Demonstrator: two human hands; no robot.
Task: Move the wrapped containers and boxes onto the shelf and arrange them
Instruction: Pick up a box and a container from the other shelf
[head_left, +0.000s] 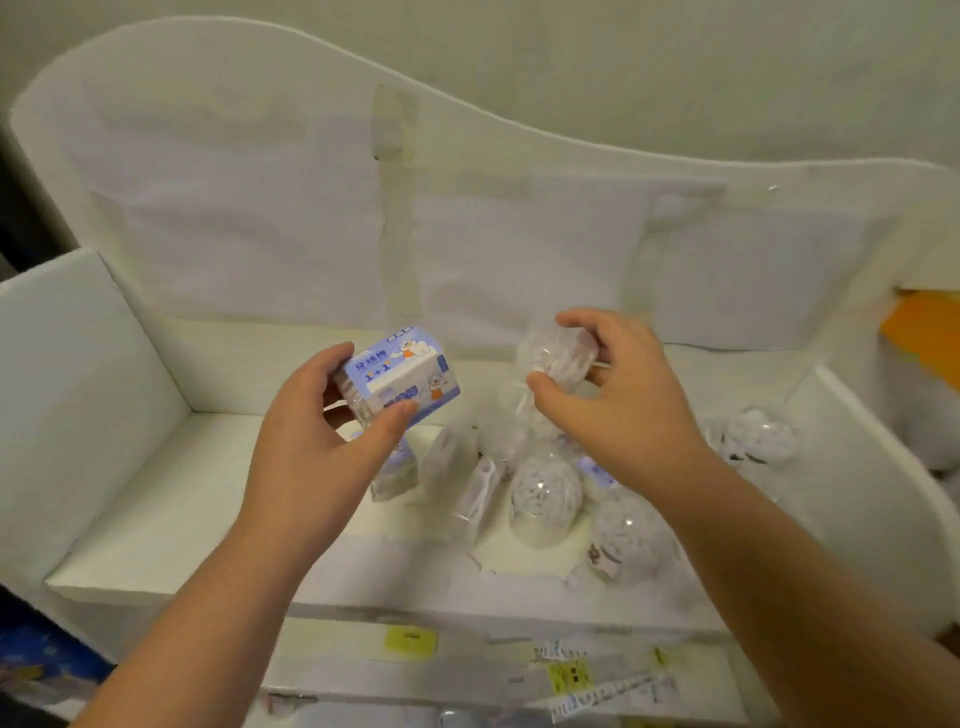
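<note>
My left hand (322, 441) grips a small blue-and-white printed box (402, 371), held tilted above the white shelf (171, 488). To its right, my right hand (618, 395) holds a clear wrapped container (556, 356) of white pieces, also lifted over the shelf. Below both hands, several more wrapped containers (545, 493) lie clustered on the shelf's right half. A second blue box (397, 467) stands partly hidden under my left hand.
The shelf has a white side wall (78, 374) on the left, a curved white back panel (467, 234) with a taped seam, and a rounded right wall (857, 467). Another wrapped container (761, 434) rests at the far right. Yellow labels (410, 642) lie on a lower level.
</note>
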